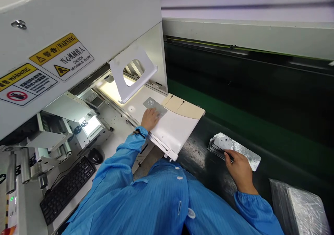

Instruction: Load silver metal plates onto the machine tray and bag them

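Blue smock point(167, 200): closest of all, the front tucked against the end of the machine tray, so both arms can work to either side.
Keyboard point(69, 188) and mouse point(95, 156): off to the left on the machine's pale ledge, outside the working area of both hands.
Wrapped stack point(305, 207): down at the lower right, under what looks like clear film, presumably to keep the pieces together.
Right hand point(241, 169): out over the dark worktop point(195, 151), and the grip is narrow, thumb and forefinger pinching the near edge of the loose stack point(242, 155). How many pieces sit between them, I can't tell.
Loose stack: shiny metal plates lying fanned at one end, which likely makes single edges easier to catch.
Left hand point(150, 119): stretched forward, palm down, over the near edge of the holed plate point(162, 111); whether that grip pinches or merely presses, I can't tell.
Holed plate: flat on the white machine tray point(172, 132), just beside the cream panel point(180, 106), seemingly steadied by those fingers.
White flap point(118, 76): tilted up beyond the plate, its big cutout showing the glowing bed behind.
Warning labels point(62, 56): up on the machine housing, facing whoever reaches in.
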`<move>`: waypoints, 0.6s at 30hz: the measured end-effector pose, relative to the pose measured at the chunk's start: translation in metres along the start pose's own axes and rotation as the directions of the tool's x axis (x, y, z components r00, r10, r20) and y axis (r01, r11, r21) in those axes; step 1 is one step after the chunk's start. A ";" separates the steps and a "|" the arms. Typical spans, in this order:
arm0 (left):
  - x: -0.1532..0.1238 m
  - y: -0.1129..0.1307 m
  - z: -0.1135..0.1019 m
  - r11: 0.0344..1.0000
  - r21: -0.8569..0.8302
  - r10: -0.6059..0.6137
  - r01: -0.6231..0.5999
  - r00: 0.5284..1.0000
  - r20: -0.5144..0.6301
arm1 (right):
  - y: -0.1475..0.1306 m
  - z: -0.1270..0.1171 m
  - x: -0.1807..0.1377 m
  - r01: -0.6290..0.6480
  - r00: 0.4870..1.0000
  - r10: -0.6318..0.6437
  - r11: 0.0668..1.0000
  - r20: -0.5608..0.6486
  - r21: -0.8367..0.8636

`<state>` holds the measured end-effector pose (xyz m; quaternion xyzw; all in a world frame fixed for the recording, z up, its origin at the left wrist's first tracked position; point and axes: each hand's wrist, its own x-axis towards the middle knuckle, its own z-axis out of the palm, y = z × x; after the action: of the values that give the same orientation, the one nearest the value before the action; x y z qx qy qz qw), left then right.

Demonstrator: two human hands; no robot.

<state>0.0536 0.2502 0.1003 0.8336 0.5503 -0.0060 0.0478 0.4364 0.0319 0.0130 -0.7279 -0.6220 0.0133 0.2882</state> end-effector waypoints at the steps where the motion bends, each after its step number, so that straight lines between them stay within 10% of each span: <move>1: 0.012 -0.009 -0.006 1.000 0.009 -0.009 0.009 1.000 0.007 | -0.002 0.000 0.001 0.003 1.000 -0.003 1.000 0.003 0.000; 8: 0.087 -0.040 -0.034 0.988 0.094 0.090 -0.125 0.947 0.308 | -0.010 -0.002 0.009 -0.001 1.000 0.001 1.000 -0.008 0.013; 18: 0.057 -0.033 -0.039 0.947 0.220 0.155 -0.235 0.933 0.326 | -0.042 -0.013 0.029 0.093 0.994 -0.091 0.995 -0.067 0.035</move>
<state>0.0435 0.3184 0.1332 0.8726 0.4448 -0.2002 0.0247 0.4098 0.0560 0.0520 -0.6929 -0.6449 -0.0119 0.3223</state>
